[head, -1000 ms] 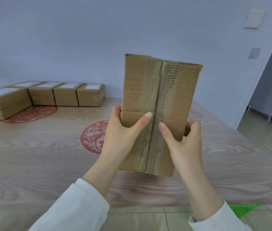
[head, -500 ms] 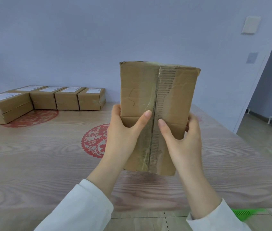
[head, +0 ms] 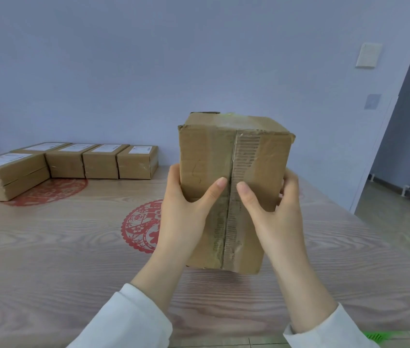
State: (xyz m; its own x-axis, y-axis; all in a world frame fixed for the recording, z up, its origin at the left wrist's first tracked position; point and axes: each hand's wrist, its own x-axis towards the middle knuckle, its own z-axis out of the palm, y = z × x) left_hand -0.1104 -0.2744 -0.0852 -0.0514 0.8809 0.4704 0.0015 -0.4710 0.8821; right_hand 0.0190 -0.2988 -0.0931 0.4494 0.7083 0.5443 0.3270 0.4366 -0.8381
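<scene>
The box [head: 206, 151] is held upright, long axis vertical, over the near middle of the table [head: 48, 259]. Whether its lower end touches the tabletop cannot be determined. The left hand [head: 186, 214] grips the left side and the right hand [head: 281, 219] grips the right side. On each hand the fingers curl round towards the rear face and the thumb lies on the front face. The two thumbs flank the central seam [head: 227, 222], close to it but apart from each other. This symmetrical grip probably steadies the box while the seam faces the person for inspection, and it puts the thumbs where they could press or part the flaps. Just right of the seam the outer paper is missing and a strip of corrugation [head: 246, 156] is exposed, so the board is likely weaker there. A row of smaller labelled boxes [head: 101, 162] lies along the far edge towards the left corner, well apart from the held box and presumably set aside. A red paper-cut decoration [head: 138, 227] lies flat on the table beyond the left hand.
</scene>
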